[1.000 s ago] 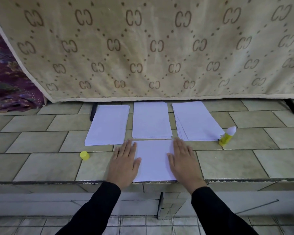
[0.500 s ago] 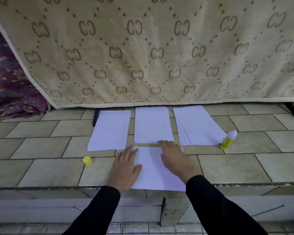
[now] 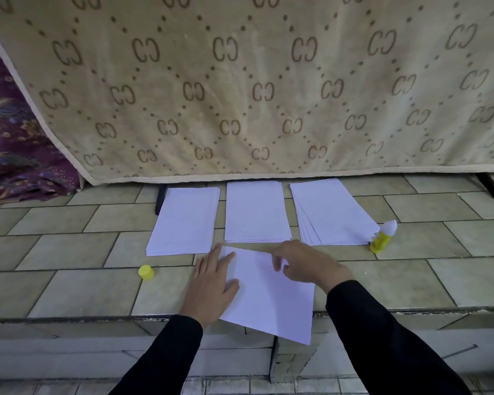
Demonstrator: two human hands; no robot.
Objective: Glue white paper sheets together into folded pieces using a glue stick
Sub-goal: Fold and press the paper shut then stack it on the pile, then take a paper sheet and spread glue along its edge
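A white sheet [image 3: 268, 297] lies skewed on the tiled ledge [image 3: 69, 283], its near right corner hanging past the front edge. My left hand [image 3: 214, 283] lies flat on the sheet's left part, fingers spread. My right hand [image 3: 305, 263] is curled over the sheet's far right corner, thumb on top, pinching its edge. An uncapped yellow glue stick [image 3: 382, 236] stands to the right, beside the right paper stack [image 3: 331, 212]. Its yellow cap [image 3: 146, 272] sits on the tiles to the left.
Two more paper stacks lie behind the sheet: a left stack [image 3: 184, 220] and a middle stack [image 3: 255, 212]. A beige patterned blanket [image 3: 240, 81] hangs behind them. Purple fabric [image 3: 12, 155] fills the far left. The ledge drops off at its front edge [image 3: 69, 317].
My right hand moved from lying flat on the sheet's right side to its far edge and curled. The sheet has turned, and its near right corner now overhangs the ledge.
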